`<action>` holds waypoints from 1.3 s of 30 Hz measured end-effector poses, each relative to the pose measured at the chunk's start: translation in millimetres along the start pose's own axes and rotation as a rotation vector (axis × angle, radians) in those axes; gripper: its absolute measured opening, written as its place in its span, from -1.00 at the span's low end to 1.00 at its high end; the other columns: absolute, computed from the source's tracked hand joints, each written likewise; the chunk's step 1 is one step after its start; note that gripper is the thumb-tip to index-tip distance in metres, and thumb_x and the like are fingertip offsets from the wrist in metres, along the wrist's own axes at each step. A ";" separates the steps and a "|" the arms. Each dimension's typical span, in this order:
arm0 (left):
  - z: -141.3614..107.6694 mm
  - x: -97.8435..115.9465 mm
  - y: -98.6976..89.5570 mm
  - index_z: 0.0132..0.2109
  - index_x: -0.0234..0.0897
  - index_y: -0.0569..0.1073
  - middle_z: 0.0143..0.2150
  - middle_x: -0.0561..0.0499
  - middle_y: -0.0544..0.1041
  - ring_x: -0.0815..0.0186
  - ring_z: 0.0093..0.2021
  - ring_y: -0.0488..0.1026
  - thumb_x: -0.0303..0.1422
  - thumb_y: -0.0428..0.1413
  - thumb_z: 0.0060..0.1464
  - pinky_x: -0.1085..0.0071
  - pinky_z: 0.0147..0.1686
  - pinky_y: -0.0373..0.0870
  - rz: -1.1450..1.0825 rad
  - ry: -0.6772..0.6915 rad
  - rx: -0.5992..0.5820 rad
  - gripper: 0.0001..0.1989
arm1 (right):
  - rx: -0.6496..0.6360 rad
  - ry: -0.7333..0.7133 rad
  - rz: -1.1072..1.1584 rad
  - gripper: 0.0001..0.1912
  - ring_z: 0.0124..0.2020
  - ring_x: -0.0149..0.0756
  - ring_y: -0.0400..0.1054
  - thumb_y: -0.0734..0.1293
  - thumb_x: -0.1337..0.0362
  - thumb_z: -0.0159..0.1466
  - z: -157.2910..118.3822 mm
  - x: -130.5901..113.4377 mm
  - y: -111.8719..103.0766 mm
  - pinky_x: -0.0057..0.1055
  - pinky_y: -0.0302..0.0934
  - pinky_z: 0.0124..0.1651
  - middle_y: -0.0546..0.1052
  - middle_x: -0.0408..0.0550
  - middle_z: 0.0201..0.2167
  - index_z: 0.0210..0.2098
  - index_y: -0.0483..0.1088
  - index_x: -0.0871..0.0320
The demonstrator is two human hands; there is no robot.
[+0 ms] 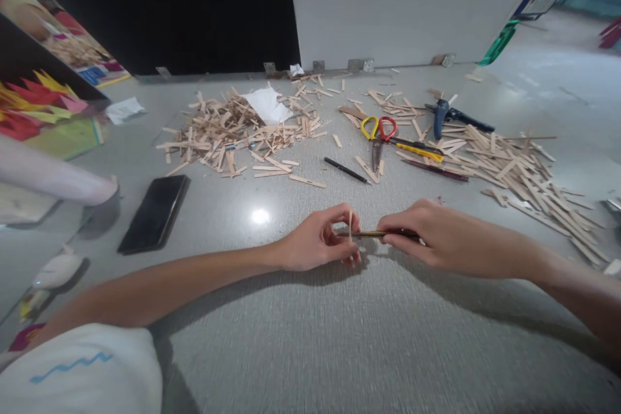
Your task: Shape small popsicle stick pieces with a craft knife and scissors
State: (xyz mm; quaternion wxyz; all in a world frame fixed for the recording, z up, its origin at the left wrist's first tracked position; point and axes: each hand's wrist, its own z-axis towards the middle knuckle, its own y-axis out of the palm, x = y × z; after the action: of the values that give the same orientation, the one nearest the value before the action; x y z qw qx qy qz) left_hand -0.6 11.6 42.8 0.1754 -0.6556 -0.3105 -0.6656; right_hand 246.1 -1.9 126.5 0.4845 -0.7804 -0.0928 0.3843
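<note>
My left hand (323, 239) pinches a small thin wooden stick (350, 225), held upright between thumb and fingers. From the right, my right hand (417, 233) grips a slim dark tool with a brass-coloured shaft (371, 233). The tool's narrow tip reaches the stick, and whether it passes through or behind it is too small to tell. Both hands are low over the grey table (310, 336). Beyond them lie a black pen (347, 170) and scissors (377, 142) with one yellow and one red handle loop.
Wooden pieces form a left pile (228, 136) and a right pile (528, 174). Near the right pile are a yellow cutter (422, 150), a dark red pen (436, 170) and blue-black pliers (441, 118). A phone (154, 213) lies left; another person's arm (53, 171) rests beyond it.
</note>
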 end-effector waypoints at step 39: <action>-3.3 2.3 3.1 -0.19 -0.23 0.35 -0.29 0.13 0.55 0.43 -0.41 0.62 -0.48 0.22 0.19 0.50 -0.33 0.55 0.079 -0.017 0.044 -0.83 | -0.108 0.047 -0.001 -0.57 -0.40 -0.21 0.36 0.13 0.04 0.48 6.2 3.1 -2.6 -0.31 0.07 -0.31 0.47 -0.09 -0.53 -0.43 0.35 0.07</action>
State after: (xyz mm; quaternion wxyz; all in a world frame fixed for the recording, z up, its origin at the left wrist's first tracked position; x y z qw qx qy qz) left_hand -1.3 7.6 45.7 0.2132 -0.6690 -0.3006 -0.6455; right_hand 244.6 5.3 125.6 0.4439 -0.8141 -0.1023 0.3602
